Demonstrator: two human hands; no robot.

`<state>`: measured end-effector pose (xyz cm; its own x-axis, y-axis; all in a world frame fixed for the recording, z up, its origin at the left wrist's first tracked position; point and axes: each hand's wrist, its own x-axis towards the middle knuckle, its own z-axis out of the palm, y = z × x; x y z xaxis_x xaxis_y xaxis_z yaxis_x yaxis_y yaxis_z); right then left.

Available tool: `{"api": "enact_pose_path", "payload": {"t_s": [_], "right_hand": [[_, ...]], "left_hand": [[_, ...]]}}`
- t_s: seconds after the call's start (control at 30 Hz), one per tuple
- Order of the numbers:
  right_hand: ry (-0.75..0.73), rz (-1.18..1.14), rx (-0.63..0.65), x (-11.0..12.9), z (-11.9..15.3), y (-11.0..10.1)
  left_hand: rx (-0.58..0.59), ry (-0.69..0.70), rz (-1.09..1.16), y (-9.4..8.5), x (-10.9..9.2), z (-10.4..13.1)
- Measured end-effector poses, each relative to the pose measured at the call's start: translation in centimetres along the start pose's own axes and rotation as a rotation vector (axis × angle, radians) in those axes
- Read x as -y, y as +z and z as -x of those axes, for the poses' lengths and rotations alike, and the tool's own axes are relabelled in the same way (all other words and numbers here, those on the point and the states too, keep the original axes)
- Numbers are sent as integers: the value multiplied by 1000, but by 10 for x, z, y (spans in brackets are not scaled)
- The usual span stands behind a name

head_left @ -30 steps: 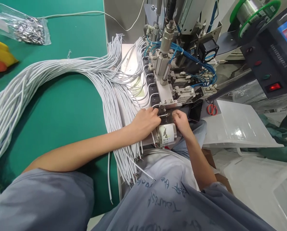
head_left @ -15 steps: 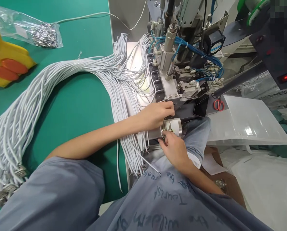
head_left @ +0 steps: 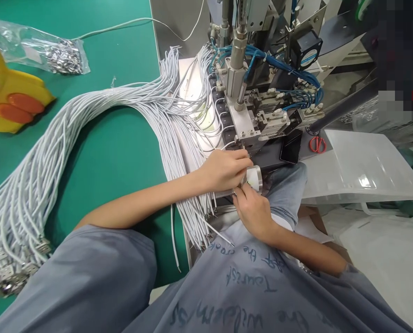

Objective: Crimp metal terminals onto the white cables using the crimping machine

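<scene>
Left hand (head_left: 225,170) had drawn in toward the body since the frame half a second before, and now hid more of the labelled jar (head_left: 255,179); the right fingertips had hardly shifted.

Nearest: grey shirt (head_left: 227,286), lettered across the front. Just ahead of it, right hand (head_left: 253,212), fingers gathered narrow, tips up against or close to the jar's near side; contact could not be settled. Whether anything sat in the pinch: cannot tell.

Jar lay directly beyond the right fingertips and under the left fingers, only its label and right-hand end showing. Its long axis seemed to run crosswise, left to right, roughly square to the body. Judged by position, both hands were close to it, right from the near side, left from above and beyond. Left hand was curled, thumb and fingers narrow; contents not visible.

Farther: metal machine head (head_left: 243,122), its lower end just past the left knuckles. White cables (head_left: 188,157) fanned out to the left of it, across the green bench (head_left: 112,143). Right of the machine, black phone (head_left: 291,145), with red scissors (head_left: 317,144) beside it. Far left, clear bag (head_left: 64,58) of shiny metal parts.
</scene>
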<state>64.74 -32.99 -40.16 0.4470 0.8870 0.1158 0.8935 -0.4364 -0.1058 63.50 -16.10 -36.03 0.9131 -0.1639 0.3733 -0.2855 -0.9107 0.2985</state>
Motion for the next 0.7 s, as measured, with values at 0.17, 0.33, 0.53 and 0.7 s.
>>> {"api": "enact_pose_path", "payload": {"t_s": [0.17,0.33,0.53,0.7], "right_hand": [[-108,-53,-81,-11,-4,-6],[-6,-425,-291,-48,-30,-29],[212,-1099,-289,-65,-61,-32],[350,-1257,-434,-43,-68,-16]], "left_hand": [[-136,59,79,11,0,3],[-110,90,158,17,9,3],[-179,53,326,24,23,-1],[-349,-18,383,23,21,-3]]}}
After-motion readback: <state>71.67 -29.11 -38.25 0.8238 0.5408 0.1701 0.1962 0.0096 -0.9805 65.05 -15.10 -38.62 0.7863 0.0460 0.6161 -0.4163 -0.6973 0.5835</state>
